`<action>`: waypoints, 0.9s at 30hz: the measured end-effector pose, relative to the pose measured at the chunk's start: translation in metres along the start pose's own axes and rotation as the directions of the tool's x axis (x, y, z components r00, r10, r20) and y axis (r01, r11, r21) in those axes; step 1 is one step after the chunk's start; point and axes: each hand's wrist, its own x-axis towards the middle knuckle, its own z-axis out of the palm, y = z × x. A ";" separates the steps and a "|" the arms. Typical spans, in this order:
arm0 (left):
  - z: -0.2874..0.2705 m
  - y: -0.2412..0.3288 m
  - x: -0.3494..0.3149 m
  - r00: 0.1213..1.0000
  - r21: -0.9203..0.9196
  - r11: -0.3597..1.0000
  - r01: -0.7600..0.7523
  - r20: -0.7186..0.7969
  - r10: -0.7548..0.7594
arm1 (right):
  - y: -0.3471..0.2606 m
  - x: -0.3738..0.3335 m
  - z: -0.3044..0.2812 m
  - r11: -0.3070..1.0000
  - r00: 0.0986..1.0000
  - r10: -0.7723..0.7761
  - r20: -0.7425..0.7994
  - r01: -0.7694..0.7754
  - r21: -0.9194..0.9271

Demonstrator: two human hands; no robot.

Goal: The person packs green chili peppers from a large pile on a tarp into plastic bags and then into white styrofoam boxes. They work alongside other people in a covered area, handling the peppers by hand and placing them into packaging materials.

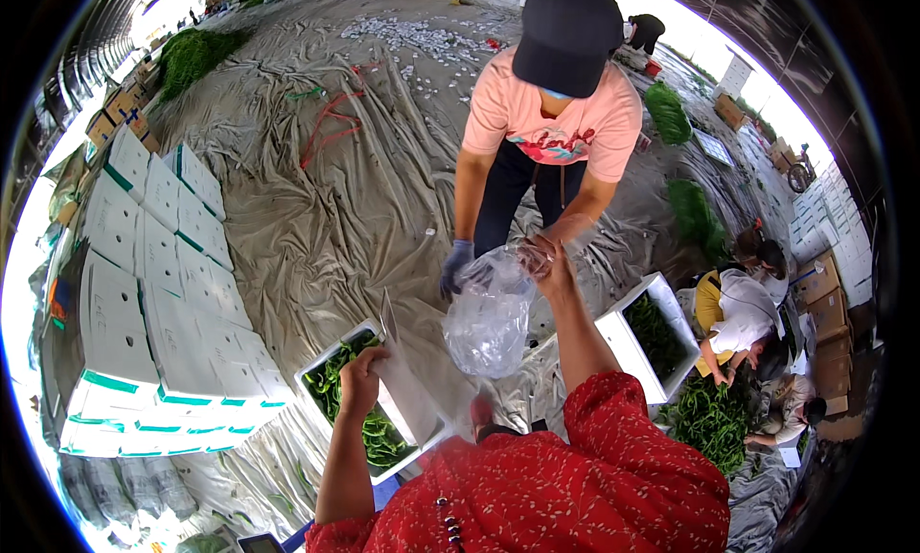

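My right hand (548,268) is stretched forward, its fingers closed on the top of a clear plastic bag (491,328). A co-worker in a pink shirt (556,122) stands facing me, with a blue-gloved hand (457,265) at the bag's left side and the other arm reaching down close to my right hand. My left hand (360,379) is closed on the edge of a white panel (410,385). This panel stands tilted over a white box (381,474) of long green peppers (381,440). Whether the panel is joined to the box I cannot tell.
Stacked white cartons (182,275) stand on the left. A second white box (628,357) of green peppers sits to the right. Beyond it, people crouch around a pepper heap (714,424). A wrinkled grey sheet (316,218) covers the ground, with red strapping (326,126) lying on it.
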 end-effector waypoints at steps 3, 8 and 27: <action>0.000 -0.002 -0.003 0.999 0.033 0.999 0.031 0.007 -0.031 | 0.007 0.000 -0.003 0.998 0.998 0.012 -0.054 -0.016 -0.068; 0.014 -0.004 -0.010 0.999 0.026 1.000 0.009 -0.050 -0.008 | 0.021 -0.020 -0.047 0.849 0.938 -0.256 -0.234 0.103 -0.518; 0.026 0.079 -0.059 0.993 -0.512 0.859 0.002 -0.098 -0.061 | 0.224 -0.118 -0.112 0.609 0.610 0.791 0.055 -0.773 -0.179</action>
